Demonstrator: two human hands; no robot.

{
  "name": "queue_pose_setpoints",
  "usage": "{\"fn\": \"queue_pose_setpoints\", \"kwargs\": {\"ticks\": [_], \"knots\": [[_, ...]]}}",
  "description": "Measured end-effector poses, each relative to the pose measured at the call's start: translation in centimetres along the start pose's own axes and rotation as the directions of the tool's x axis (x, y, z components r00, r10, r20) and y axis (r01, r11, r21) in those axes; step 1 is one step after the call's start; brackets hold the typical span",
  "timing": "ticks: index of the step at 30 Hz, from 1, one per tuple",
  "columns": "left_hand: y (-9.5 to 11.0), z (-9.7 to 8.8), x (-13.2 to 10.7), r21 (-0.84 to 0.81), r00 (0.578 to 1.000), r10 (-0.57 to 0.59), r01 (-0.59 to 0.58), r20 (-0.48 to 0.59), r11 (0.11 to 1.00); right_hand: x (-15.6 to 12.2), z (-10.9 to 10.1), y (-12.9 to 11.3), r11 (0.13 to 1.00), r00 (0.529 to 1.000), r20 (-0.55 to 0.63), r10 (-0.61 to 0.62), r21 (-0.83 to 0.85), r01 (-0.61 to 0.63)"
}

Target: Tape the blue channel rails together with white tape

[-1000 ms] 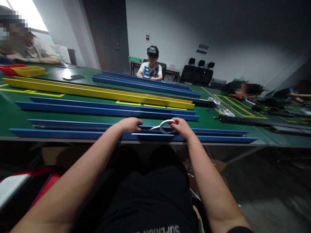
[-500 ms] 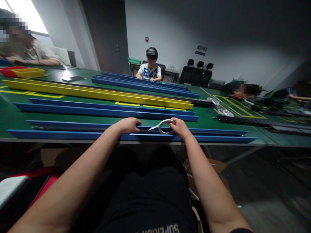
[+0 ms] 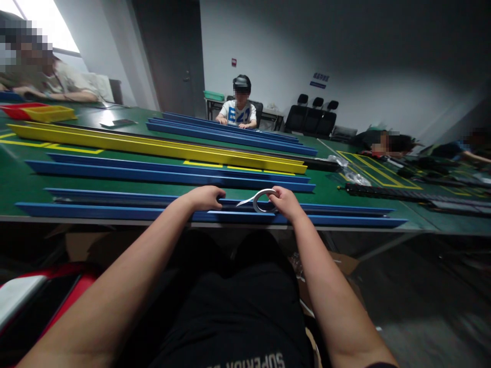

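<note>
A: What did the right hand [image 3: 284,201] have hold of?

B: A roll of tape [image 3: 255,202]. The thumb and fingers were closed in a pinch on its right side

A: How did the roll look?

B: White and slim, a narrow ring round a wide open middle. It was tipped at a slant, so it showed as an oval, and the dark and blue of what lay behind came through the hole

A: Was any tape off it?

B: Yes, a loose strip [image 3: 244,201], also white. It left the ring at the upper left and slanted down to the left, narrowing to a pointed tip

A: And the left hand [image 3: 207,198]?

B: Curled, with the thumb and fingertips slightly parted on the side facing the strip. The white tip showed just short of them, and I couldn't tell whether they gripped anything

A: Where exactly was the roll?

B: Between the two hands, in front of or above the nearest blue rails [image 3: 115,211], which lay along the near edge of the green table [image 3: 337,176]. Whether it touched them I couldn't tell

A: What lay beyond?

B: More blue rails [image 3: 172,177], then a long yellow rail [image 3: 153,148], and a co-worker [image 3: 240,113] was at the far side
</note>
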State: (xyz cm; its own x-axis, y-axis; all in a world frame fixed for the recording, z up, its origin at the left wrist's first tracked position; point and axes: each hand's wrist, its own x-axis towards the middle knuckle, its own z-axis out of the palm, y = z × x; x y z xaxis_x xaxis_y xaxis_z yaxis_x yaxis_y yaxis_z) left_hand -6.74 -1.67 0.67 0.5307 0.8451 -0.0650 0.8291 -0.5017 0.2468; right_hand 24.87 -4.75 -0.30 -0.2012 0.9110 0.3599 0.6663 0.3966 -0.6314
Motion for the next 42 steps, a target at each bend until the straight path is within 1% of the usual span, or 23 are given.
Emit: {"fn": "queue_pose_setpoints", "kwargs": {"ticks": [9, 18, 24, 33, 42], "knots": [[0.1, 0.0, 0.0, 0.012, 1.000, 0.013, -0.013, -0.006, 1.000, -0.1, -0.1, -0.1, 1.000, 1.000, -0.008, 0.009, -0.018, -0.009], [0.0, 0.0, 0.1, 0.025, 1.000, 0.004, -0.004, -0.015, 1.000, -0.6, -0.2, -1.3, 0.996, 0.997, -0.058, -0.043, -0.078, 0.039], [0.0, 0.1, 0.3, 0.022, 1.000, -0.011, 0.011, 0.000, 1.000, -0.6, 0.0, -1.0, 0.995, 0.997, -0.069, -0.044, -0.095, 0.037], [0.2, -0.1, 0.2, 0.013, 1.000, -0.027, 0.027, -0.001, 1.000, -1.0, 0.2, -1.4, 0.977, 0.991, -0.132, -0.011, -0.212, -0.017], [0.4, -0.2, 0.0, 0.033, 0.999, -0.037, 0.037, -0.005, 0.999, -0.9, 0.3, -1.0, 0.976, 0.990, -0.139, -0.025, -0.217, -0.005]]}}
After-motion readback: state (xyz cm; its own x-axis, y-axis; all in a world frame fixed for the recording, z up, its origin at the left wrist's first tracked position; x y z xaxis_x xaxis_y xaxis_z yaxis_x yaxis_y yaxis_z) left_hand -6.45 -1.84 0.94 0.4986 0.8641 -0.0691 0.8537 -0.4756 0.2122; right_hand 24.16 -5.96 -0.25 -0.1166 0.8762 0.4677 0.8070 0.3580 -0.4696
